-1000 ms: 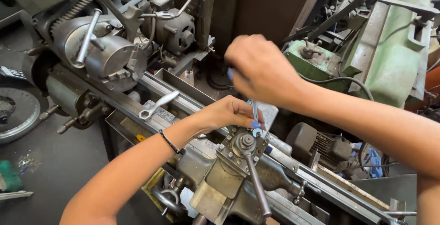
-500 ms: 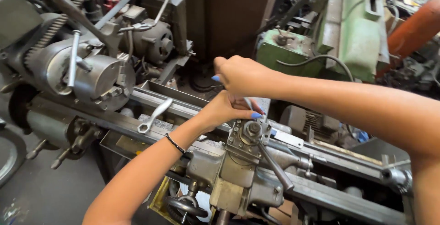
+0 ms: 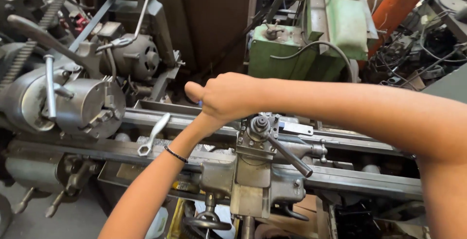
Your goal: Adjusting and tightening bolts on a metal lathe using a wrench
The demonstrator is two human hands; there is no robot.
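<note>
Both hands are stacked beside the lathe's tool post [image 3: 259,127].
The right hand [image 3: 228,95] is now fisted over the left hand [image 3: 206,119]; the blue tool seen earlier is hidden, left grip can't be told.

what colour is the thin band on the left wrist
Black: a thin band around the left wrist, clearest in the head view, above the grey metal lathe bed.

We see the scene lit evenly and fairly brightly from above, with soft sheen on the lathe chuck [image 3: 90,105] and the forearms. Deep shadow fills the brown panel [image 3: 214,20] behind and the gaps under the bed [image 3: 365,175]. Focus is sharp centrally; edges bend slightly and soften.
</note>
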